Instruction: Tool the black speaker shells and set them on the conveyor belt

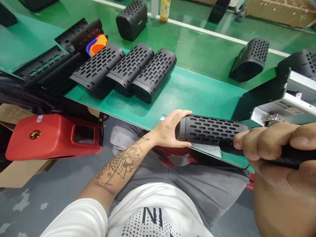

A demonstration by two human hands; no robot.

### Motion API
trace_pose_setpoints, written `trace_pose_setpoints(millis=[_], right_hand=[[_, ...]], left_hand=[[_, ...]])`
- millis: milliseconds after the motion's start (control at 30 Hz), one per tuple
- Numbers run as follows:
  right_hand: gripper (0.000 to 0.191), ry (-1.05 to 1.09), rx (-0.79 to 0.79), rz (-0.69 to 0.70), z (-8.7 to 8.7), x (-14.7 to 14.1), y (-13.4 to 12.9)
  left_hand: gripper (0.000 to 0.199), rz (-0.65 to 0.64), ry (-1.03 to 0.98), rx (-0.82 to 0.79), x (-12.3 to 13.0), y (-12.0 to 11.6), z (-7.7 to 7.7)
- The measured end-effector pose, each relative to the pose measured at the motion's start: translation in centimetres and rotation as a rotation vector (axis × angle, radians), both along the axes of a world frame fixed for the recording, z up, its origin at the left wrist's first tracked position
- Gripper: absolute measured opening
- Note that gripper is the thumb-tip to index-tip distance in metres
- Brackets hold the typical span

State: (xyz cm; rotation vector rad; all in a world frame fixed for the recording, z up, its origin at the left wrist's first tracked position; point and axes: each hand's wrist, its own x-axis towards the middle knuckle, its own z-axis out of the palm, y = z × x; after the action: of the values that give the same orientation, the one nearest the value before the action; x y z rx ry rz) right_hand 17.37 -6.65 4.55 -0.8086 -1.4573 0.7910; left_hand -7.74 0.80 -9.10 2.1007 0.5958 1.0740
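My left hand grips the left end of a black slotted housing lying near the front edge of the green table. Thumb and fingers sit on either side of that end. At the right, close to the camera, my right hand is wrapped round a black handheld tool. The tool's rounded end overlaps the lower right part of the housing; whether the two touch I cannot tell. What lies at the housing's far right end is partly hidden by my right hand.
Three slotted housings stand side by side at the upper left, beside open black shells and an orange-and-blue item. A metal fixture is at the right. More housings and a bottle are farther back. A red stool stands lower left.
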Motion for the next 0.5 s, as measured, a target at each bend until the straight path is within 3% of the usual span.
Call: trace_pose_setpoints(millis=[133,300,433,500], right_hand=[[0.037,0.005,-0.015,0.04,0.7,-0.4,0.7],[0.032,0.011,-0.034,0.097,0.9,-1.5,0.4],[0.028,0.021,-0.039,-0.009,1.0,-1.9,-0.8],[0.035,0.039,-0.044,-0.159,1.2,-0.5,-0.6]], left_hand=[[0.108,0.005,0.011,-0.009,0.0,0.0,0.0],[0.106,0.012,0.034,-0.001,0.0,-0.1,0.2],[0.108,0.029,0.039,0.042,-0.1,-0.2,0.0],[0.109,0.042,0.039,0.056,0.0,-0.3,-0.1]])
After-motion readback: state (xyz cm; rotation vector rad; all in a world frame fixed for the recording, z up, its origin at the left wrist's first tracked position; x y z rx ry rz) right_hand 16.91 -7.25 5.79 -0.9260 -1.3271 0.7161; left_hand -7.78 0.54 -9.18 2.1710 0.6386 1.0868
